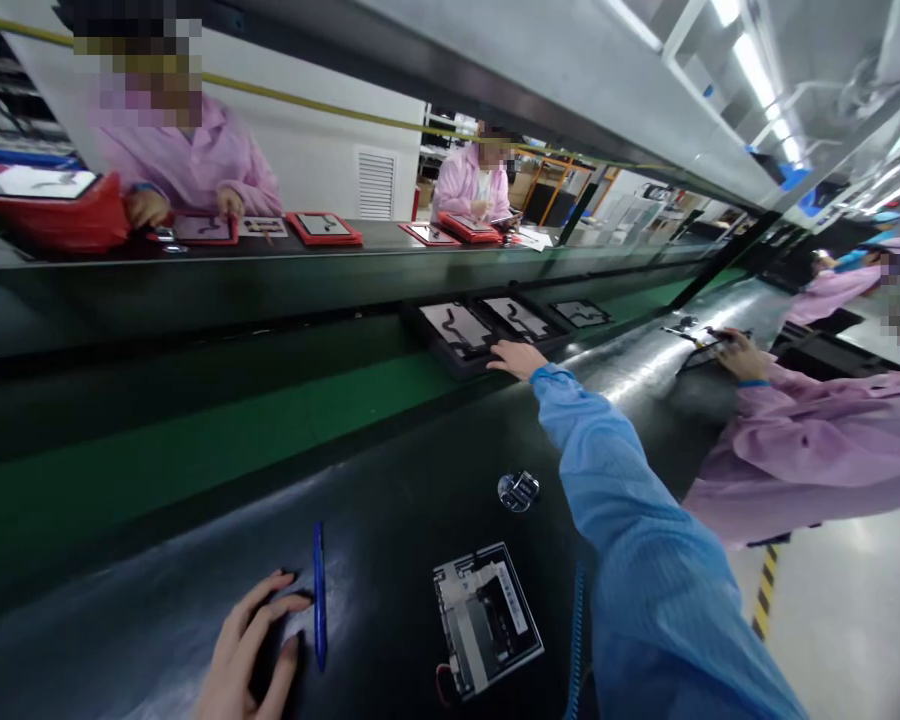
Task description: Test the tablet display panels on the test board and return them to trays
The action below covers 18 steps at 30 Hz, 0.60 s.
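Note:
My left hand [251,650] hovers low over or rests on the dark bench at lower left, fingers apart and slightly curled, with nothing in them. Just right of its fingertips lies a blue pen [319,597]. My right hand [518,359], in a blue sleeve, reaches far forward to the near side of a black tray [461,366]. Its fingers are stretched out at the tray's rim; whether they touch it I cannot tell. Inside the tray lie two flat grey panels [439,322] with black flex cables. An opened flat electronic device [487,620] lies on the bench between my arms.
A small round shiny piece [518,491] lies beyond the device. A coiled blue cord [576,640] runs beside my right sleeve. The green belt [270,425] carries the tray and another panel [581,314]. Co-workers in pink sit opposite and at right, where a person's hand [742,357] works.

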{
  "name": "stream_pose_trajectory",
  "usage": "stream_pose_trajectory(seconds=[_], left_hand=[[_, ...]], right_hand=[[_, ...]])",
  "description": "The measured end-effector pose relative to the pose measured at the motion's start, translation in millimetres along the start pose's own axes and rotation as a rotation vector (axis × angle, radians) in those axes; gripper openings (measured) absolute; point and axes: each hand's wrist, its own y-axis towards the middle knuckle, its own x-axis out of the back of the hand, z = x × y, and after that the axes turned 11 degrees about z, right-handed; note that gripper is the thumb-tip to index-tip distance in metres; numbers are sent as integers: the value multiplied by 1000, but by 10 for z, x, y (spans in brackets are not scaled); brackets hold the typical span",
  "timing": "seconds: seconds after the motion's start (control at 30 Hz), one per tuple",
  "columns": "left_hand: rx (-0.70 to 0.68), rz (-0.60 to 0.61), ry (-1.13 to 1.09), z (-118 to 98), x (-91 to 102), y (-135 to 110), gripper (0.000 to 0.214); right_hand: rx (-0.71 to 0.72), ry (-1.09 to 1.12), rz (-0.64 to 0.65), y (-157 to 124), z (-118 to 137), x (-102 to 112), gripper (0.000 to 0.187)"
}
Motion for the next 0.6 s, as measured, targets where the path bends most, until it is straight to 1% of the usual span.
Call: stream_pose_trajectory(seconds=[0.1,0.17,0.23,0.3,0.33,0.37,0.43,0.47,0.53,0.6], left_hand=[[-30,95,86,163,58,9,25],[-64,104,134,248,74,13,24],[-87,77,162,296,78,9,23],[-103,73,172,315,79,-1,22],[-107,80,172,316,80,-8,22],[-106,92,172,312,80,-14,22],[-93,111,170,283,70,-27,22],[-84,106,164,256,58,-32,22],[-68,78,134,180,22,-38,21],[-60,42,87,100,-19,-31,21]], right_hand=[[115,22,-17,-60,514,40,41],[186,55,-45,-107,878,72,42],[249,109,-69,-161,1198,113,39],[304,190,-82,-210,1395,166,36],[324,242,-86,-229,1423,197,34],[329,303,-95,-243,1397,232,33],[268,440,-137,-258,1188,302,30],[190,513,-176,-260,1025,331,30],[-35,649,-253,-257,655,358,35],[-245,781,-281,-238,327,326,37]])
